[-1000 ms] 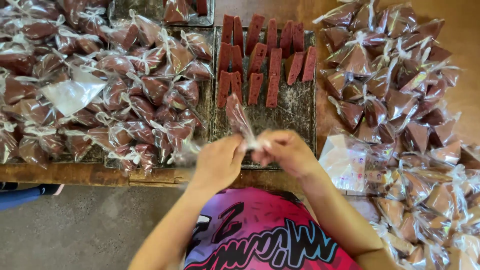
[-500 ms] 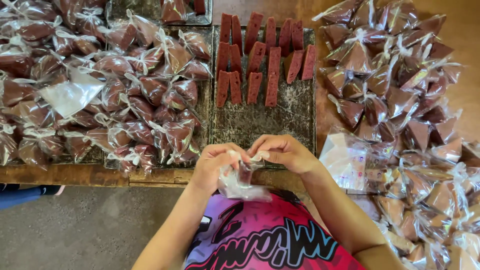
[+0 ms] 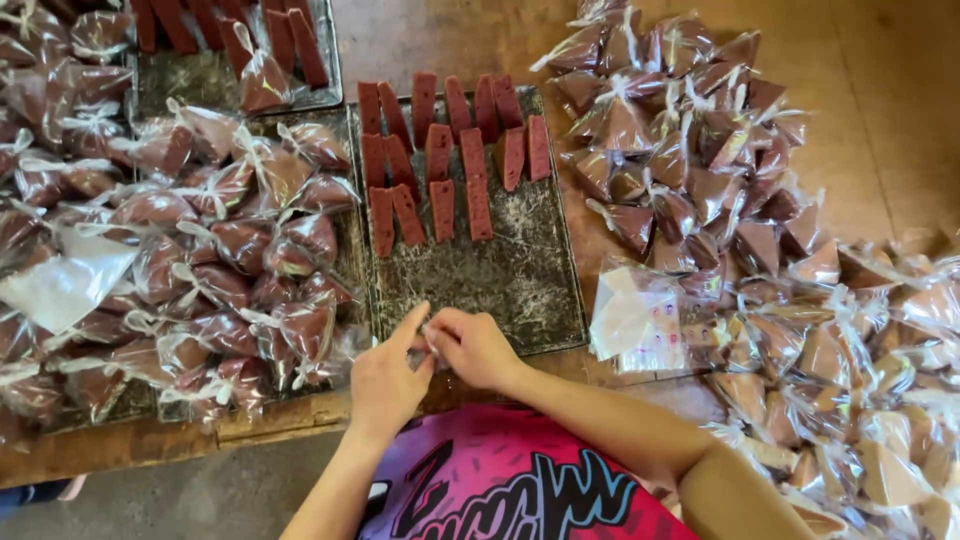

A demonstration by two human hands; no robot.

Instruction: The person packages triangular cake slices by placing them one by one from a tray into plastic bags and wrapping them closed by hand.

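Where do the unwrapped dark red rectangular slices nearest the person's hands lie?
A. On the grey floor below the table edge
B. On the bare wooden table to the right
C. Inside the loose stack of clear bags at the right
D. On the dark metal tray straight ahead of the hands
D: the dark red rectangular slices lie in rows on the far part of the dark metal tray, straight ahead of both hands.

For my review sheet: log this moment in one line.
hands: left, right pinch small bag | tray: red bars | sides: bagged piles
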